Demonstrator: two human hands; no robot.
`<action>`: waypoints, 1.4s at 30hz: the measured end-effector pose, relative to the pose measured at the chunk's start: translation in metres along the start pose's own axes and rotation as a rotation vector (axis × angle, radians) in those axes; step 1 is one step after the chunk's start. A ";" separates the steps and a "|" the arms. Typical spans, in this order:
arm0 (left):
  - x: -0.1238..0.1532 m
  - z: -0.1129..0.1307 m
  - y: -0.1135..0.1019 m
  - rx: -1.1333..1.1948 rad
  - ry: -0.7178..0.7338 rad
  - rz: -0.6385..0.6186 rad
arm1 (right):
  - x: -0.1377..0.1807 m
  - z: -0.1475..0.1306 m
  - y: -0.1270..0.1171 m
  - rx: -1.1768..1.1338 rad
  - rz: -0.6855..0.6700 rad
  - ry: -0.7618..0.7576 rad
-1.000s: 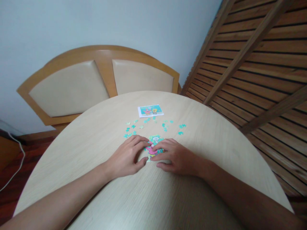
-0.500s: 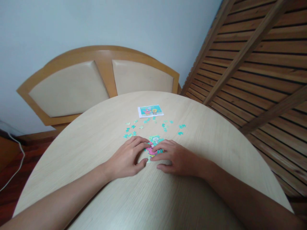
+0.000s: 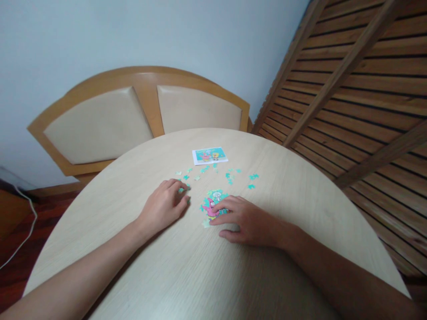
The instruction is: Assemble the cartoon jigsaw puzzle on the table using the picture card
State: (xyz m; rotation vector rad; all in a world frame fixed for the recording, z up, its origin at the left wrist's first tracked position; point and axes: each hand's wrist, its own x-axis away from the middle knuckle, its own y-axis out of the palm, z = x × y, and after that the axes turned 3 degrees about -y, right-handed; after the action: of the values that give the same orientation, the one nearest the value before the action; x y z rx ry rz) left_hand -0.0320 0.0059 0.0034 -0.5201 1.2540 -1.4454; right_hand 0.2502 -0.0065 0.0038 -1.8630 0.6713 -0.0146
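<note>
A partly joined jigsaw puzzle [image 3: 209,209] with a pink starfish figure and a pale-headed figure lies on the table. My right hand [image 3: 248,221] rests over its right side, fingers spread and fingertips on the joined pieces, covering part of the picture. My left hand [image 3: 166,201] is left of the puzzle, its thumb apart from its fingers. Its fingertips are at some loose teal puzzle pieces [image 3: 182,190], which they partly hide; no piece shows between thumb and fingers.
Behind the puzzle lies a reference picture card [image 3: 210,155]. Several loose pieces [image 3: 229,178] are scattered before it, with more pieces [image 3: 253,176] to the right. A cushioned chair [image 3: 200,106] stands beyond the round table [image 3: 133,284]; wooden slats [image 3: 333,111] rise at right.
My left hand has moved left and slightly away from me, off the joined puzzle to the loose pieces. My right hand has stayed on the puzzle. The puzzle's left side now shows.
</note>
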 end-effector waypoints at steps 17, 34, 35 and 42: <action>-0.010 -0.015 0.011 -0.088 0.091 0.023 | 0.000 0.000 0.000 -0.012 0.011 -0.011; -0.013 -0.001 0.009 -0.078 0.332 -0.051 | 0.000 0.001 0.002 0.001 0.031 -0.009; -0.013 0.000 0.009 -0.068 0.329 -0.041 | 0.000 0.000 0.002 -0.002 0.031 -0.011; -0.012 -0.001 0.008 -0.006 0.281 0.005 | 0.000 0.001 0.001 -0.009 0.022 -0.007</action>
State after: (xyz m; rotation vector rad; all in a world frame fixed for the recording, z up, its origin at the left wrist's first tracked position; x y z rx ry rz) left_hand -0.0252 0.0184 -0.0002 -0.3243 1.4786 -1.5495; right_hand 0.2499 -0.0062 0.0022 -1.8630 0.6884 0.0093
